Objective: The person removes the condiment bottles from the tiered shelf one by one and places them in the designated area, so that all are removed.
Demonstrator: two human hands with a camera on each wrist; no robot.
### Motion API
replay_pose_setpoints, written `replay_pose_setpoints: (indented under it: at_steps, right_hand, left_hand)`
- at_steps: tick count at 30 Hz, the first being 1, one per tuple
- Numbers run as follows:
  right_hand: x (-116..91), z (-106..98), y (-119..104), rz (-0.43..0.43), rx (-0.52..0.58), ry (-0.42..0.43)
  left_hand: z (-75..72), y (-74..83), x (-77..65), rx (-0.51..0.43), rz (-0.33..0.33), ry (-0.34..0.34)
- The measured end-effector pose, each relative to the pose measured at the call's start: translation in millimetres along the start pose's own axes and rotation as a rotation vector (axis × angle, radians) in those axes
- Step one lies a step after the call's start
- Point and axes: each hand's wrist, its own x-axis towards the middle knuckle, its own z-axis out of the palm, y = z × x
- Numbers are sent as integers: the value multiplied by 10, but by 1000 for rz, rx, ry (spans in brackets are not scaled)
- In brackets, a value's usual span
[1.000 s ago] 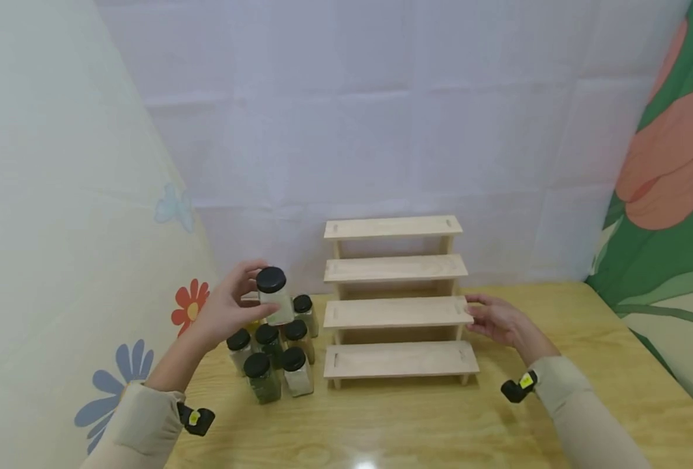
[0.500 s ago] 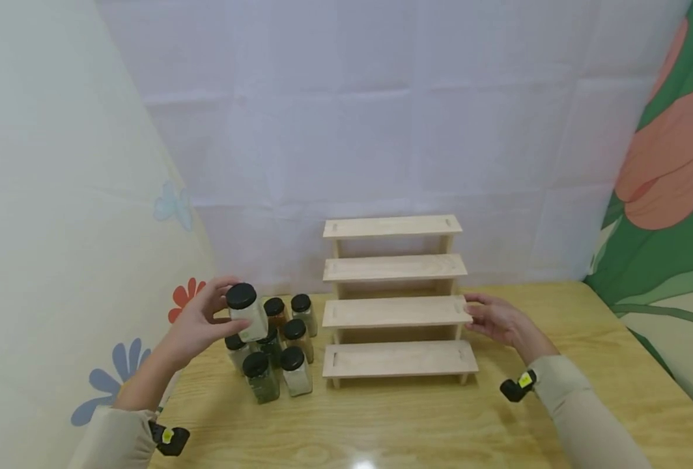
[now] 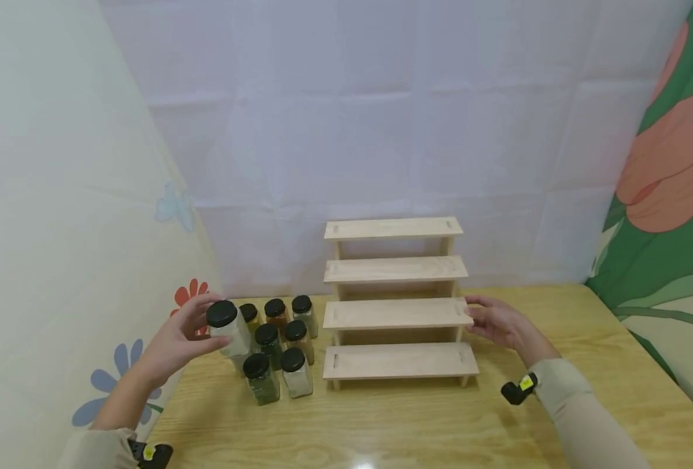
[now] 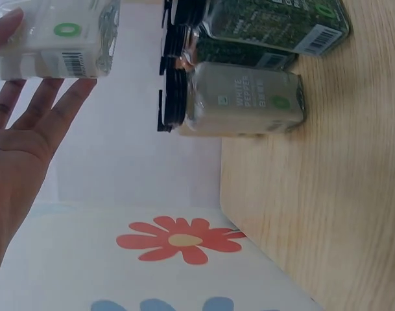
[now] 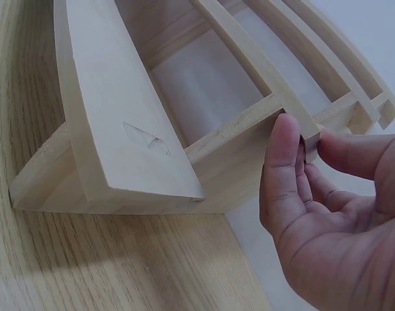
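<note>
My left hand (image 3: 173, 343) grips a clear spice jar (image 3: 234, 335) with a black lid and pale contents, thumb in front and fingers behind. It is raised above the jar labelled white pepper (image 4: 249, 102), which the head view mostly hides behind it. Beside it stand jars of green herbs, one dark green jar (image 3: 262, 385) nearest the front. At the right end of a four-step wooden rack (image 3: 396, 360), my right hand (image 3: 497, 324) pinches the end of the second shelf board (image 5: 289, 103) from the bottom between thumb and fingers.
More black-lidded jars, including a white-filled one (image 3: 297, 379) and an orange-brown one (image 3: 276, 314), are grouped left of the rack on the wooden table (image 3: 346, 423). A flowered panel (image 3: 118, 286) borders the left side, and a white cloth (image 3: 370, 143) hangs behind.
My left hand has carried the jar leftward and down, from over the back jars to above the left edge of the group. My right hand stays on the rack.
</note>
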Motion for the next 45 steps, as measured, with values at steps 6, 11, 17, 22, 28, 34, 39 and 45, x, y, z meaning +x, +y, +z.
replay_pose_setpoints:
  at_steps: [6,11,17,22,28,34,39,45]
  right_hand:
    - [-2,-1,14,4,-5,-1]
    - [1,-8,16,6,1,-2]
    - [16,-17,-11,-2,15,-10]
    - [33,-21,-39,-11,6,-9]
    - [33,-24,-37,-2,-3,-4]
    - [8,-11,-31,0,-5,2]
    - [-3,-11,-5,3,-4,-8]
    - [-5,-22,8,7,-6,-1]
  left_hand:
    - [-46,-75,-91,-27,-10,-10]
    - [-56,-116,-164,-29,-54,-9]
    - [-59,-202,-246,-91,-86,-34]
    - [-51,-281,-284,-111,-54,-24]
    - [-53,-404,-364,-127,-86,-22]
    - [-25,-564,-440,-156,-130,-30]
    - [24,-693,-500,-204,-141,-26]
    - [95,-864,-550,-274,-119,-32]
